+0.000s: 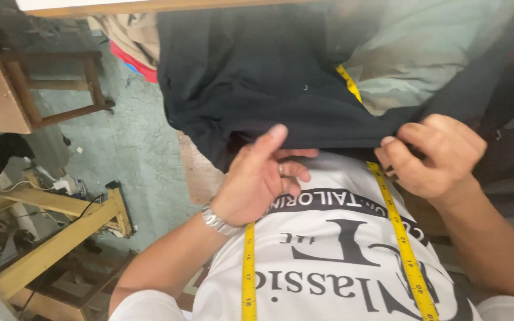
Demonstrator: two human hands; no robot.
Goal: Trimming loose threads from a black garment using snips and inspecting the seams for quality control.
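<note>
A large piece of dark navy fabric hangs over the table edge in front of me. My left hand rests on its lower hem, thumb pressed against the cloth and fingers loosely curled, with a ring and a metal wristwatch. My right hand pinches the same hem further right, fingers closed on the cloth. A yellow measuring tape hangs round my neck over my white printed shirt, and one end runs up under the dark fabric.
A pale green cloth lies on the table at upper right. A wooden stool stands at far left on the grey-green floor. A yellow wooden frame with cables sits at lower left. Red and beige cloth hangs beside the dark fabric.
</note>
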